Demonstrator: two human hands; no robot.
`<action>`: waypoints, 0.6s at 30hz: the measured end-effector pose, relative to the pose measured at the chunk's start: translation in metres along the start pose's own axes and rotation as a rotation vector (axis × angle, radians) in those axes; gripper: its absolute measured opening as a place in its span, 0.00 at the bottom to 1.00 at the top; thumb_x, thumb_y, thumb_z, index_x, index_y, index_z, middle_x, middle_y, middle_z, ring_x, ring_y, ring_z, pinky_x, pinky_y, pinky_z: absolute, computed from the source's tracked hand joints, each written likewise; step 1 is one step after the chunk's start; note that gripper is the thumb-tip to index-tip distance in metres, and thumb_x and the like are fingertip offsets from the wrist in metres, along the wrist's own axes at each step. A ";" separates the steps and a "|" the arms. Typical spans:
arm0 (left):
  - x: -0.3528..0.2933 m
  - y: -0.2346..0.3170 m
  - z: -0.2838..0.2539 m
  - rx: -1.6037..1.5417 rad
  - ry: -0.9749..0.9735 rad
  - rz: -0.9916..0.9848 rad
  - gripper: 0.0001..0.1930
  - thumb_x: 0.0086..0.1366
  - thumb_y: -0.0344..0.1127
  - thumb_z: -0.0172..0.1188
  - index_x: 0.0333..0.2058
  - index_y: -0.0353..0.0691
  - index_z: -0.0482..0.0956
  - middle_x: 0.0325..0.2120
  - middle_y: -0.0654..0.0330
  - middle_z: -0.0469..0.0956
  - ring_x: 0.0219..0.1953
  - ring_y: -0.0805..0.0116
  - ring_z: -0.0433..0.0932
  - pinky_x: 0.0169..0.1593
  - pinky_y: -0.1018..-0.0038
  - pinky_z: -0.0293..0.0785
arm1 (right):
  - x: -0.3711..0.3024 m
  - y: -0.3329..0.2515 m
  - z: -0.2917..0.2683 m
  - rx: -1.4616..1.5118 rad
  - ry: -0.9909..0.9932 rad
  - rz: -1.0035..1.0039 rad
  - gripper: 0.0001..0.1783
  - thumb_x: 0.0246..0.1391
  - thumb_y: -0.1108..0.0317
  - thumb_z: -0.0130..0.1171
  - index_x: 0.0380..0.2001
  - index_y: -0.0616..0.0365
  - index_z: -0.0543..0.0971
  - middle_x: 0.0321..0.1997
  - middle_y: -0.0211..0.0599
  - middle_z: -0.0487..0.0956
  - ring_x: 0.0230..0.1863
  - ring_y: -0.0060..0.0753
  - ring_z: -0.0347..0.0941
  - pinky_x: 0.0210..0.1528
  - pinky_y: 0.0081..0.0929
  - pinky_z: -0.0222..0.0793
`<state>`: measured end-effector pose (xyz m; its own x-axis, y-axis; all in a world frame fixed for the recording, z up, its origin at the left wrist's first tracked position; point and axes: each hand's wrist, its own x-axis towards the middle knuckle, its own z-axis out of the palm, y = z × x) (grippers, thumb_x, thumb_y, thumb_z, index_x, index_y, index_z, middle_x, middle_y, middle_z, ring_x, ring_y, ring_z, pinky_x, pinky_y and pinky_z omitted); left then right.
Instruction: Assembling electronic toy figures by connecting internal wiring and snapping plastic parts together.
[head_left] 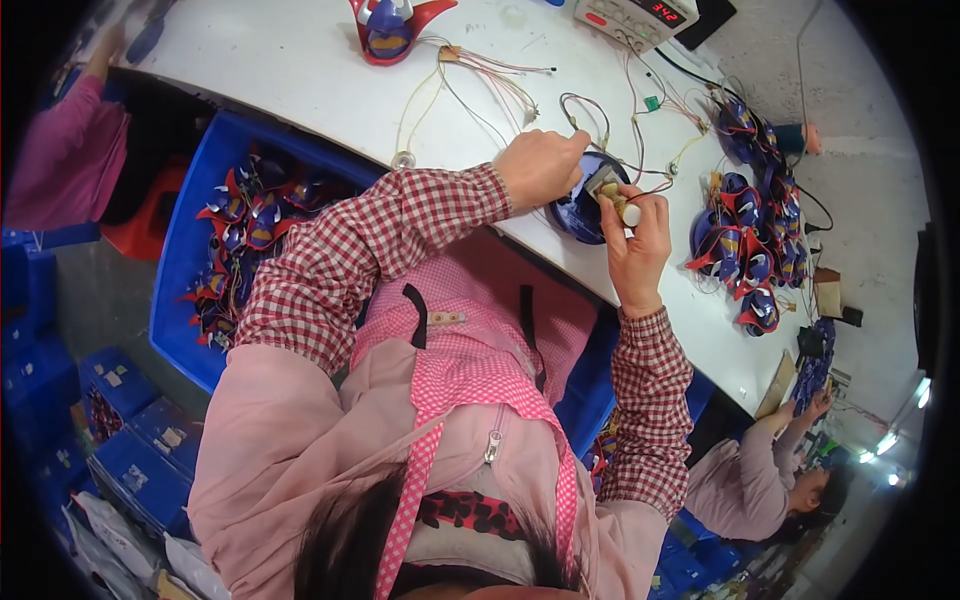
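Observation:
A hollow dark-blue plastic shell point(577, 219) sits at the near edge of the white table, its inside facing up. My left hand point(540, 170) is closed at the shell's upper left rim; some of its fingertips are hidden. Over the shell's right side, my right hand point(640, 240) pinches a small yellowish part with a white round end point(629, 214). Beside it, in the shell, shows a flat greyish piece point(598, 181). Thin wires point(640, 150) run from the shell across the table.
A blue-and-red toy head point(387, 30) and a wire bundle point(452, 54) lie farther off. Behind them stands a power supply point(640, 18). Several toy heads point(740, 225) are piled at right, others in a blue bin point(180, 290) at left. Two people work nearby.

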<state>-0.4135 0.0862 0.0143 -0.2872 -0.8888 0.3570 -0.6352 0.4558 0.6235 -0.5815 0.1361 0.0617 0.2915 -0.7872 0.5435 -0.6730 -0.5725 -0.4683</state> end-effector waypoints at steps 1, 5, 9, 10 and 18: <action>0.000 -0.001 0.001 -0.015 -0.001 -0.003 0.09 0.54 0.32 0.52 0.33 0.36 0.68 0.17 0.49 0.75 0.23 0.49 0.76 0.27 0.58 0.71 | 0.000 -0.002 0.001 -0.005 -0.003 0.000 0.12 0.46 0.75 0.63 0.35 0.63 0.74 0.32 0.40 0.71 0.31 0.35 0.72 0.29 0.25 0.69; -0.002 0.001 0.003 -0.050 0.012 -0.005 0.09 0.54 0.32 0.52 0.32 0.35 0.67 0.17 0.48 0.74 0.23 0.48 0.76 0.27 0.58 0.71 | -0.003 -0.008 0.003 -0.034 -0.014 -0.002 0.11 0.46 0.74 0.63 0.34 0.63 0.74 0.32 0.40 0.71 0.29 0.38 0.71 0.28 0.27 0.68; -0.002 0.006 -0.002 -0.064 -0.014 -0.041 0.09 0.54 0.32 0.53 0.32 0.34 0.68 0.18 0.47 0.75 0.25 0.48 0.77 0.30 0.58 0.72 | -0.002 -0.010 0.003 -0.047 -0.074 0.033 0.10 0.47 0.73 0.62 0.33 0.62 0.73 0.31 0.41 0.71 0.29 0.39 0.71 0.28 0.29 0.68; -0.002 0.006 -0.003 -0.065 -0.031 -0.060 0.09 0.54 0.32 0.53 0.31 0.33 0.68 0.19 0.46 0.76 0.25 0.47 0.77 0.31 0.58 0.73 | -0.001 -0.011 0.004 -0.022 -0.094 0.052 0.10 0.47 0.73 0.62 0.32 0.62 0.73 0.31 0.41 0.71 0.29 0.39 0.71 0.29 0.29 0.68; -0.003 0.009 -0.004 -0.040 0.006 -0.082 0.08 0.53 0.30 0.51 0.30 0.32 0.66 0.17 0.46 0.74 0.24 0.46 0.75 0.29 0.56 0.71 | 0.005 -0.015 -0.002 0.042 -0.172 0.061 0.08 0.48 0.73 0.60 0.30 0.63 0.72 0.31 0.41 0.71 0.30 0.40 0.71 0.32 0.29 0.67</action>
<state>-0.4154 0.0934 0.0218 -0.2309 -0.9229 0.3082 -0.6271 0.3834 0.6780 -0.5713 0.1407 0.0725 0.3656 -0.8462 0.3877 -0.6650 -0.5289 -0.5274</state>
